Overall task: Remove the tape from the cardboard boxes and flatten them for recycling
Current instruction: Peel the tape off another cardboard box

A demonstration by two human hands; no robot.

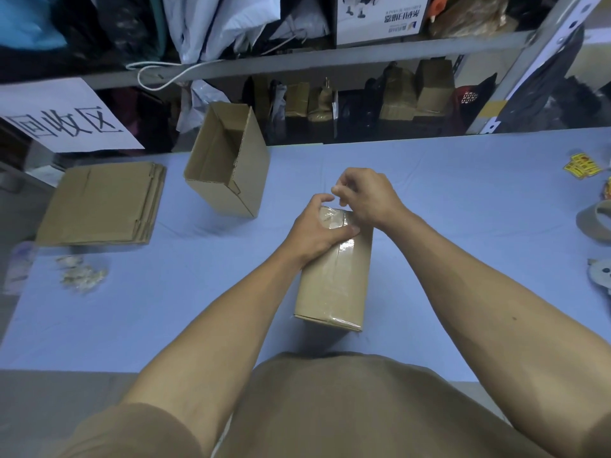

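Note:
A sealed cardboard box lies on the blue table, clear tape running along its top seam. My left hand grips the box's far end, thumb pressed on the tape. My right hand hovers just above that end, fingertips pinching at the tape's edge. An opened box stands tilted at the left centre. A stack of flattened boxes lies at the far left.
A heap of crumpled tape scraps lies near the table's left edge. A tape roll and yellow stickers sit at the right edge. Shelves packed with bags and parcels stand behind the table, with a paper sign at the left.

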